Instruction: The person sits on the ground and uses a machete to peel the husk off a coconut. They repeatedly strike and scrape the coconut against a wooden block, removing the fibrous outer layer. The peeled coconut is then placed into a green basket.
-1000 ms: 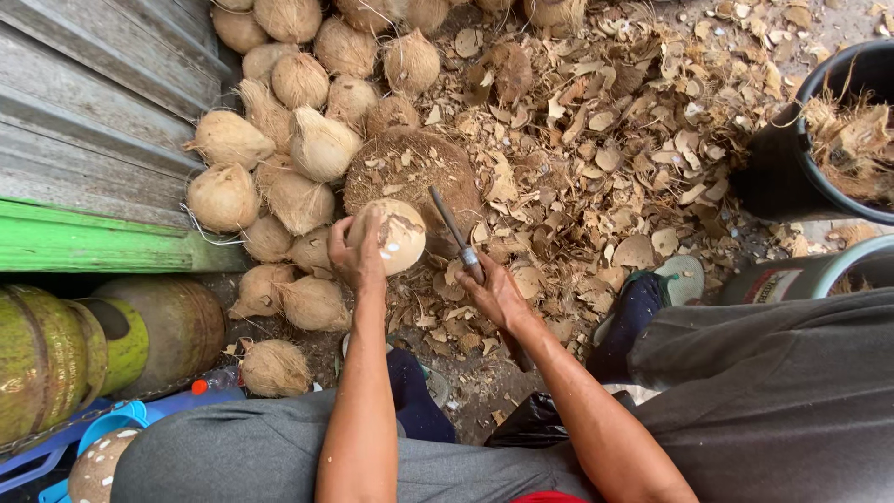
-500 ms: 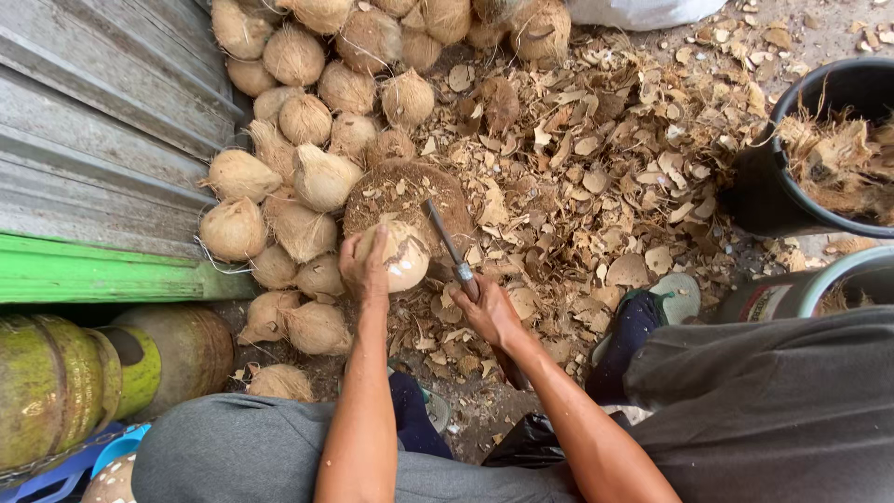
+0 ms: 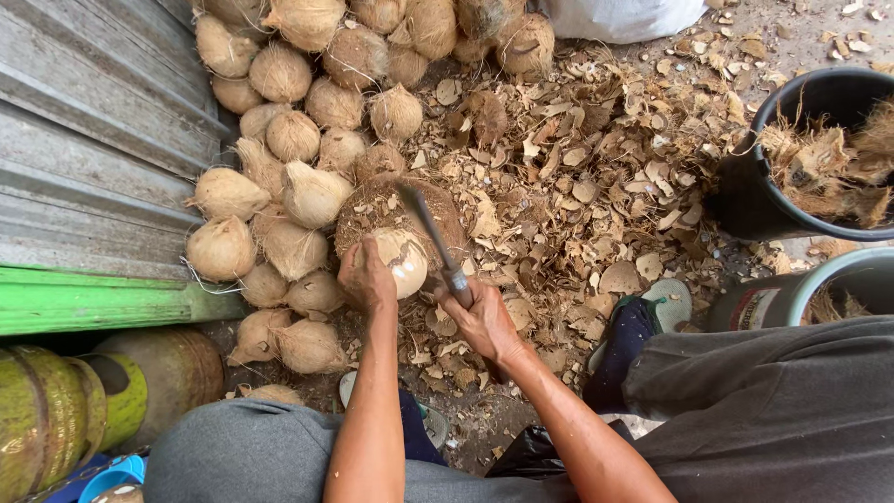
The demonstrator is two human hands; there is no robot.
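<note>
My left hand [image 3: 365,276] grips a pale, partly peeled coconut [image 3: 400,261] resting on a round husk-covered chopping block [image 3: 380,207]. My right hand [image 3: 482,319] is closed around the handle of a long knife [image 3: 430,235], whose dark blade slants up and left over the coconut and the block. Whether the blade touches the coconut is unclear. Both forearms reach forward from my knees in grey trousers.
A heap of husked coconuts [image 3: 298,140] lies along a grey wooden wall [image 3: 84,140] on the left. Shell chips [image 3: 577,177] cover the ground. A black bucket of husk fibre [image 3: 819,158] and a second container [image 3: 819,289] stand right. Green-yellow drums [image 3: 65,410] sit lower left.
The view has shifted closer to the block. My right hand has brought the knife down from a raised angle so the blade now lies over the coconut held by my left hand.
</note>
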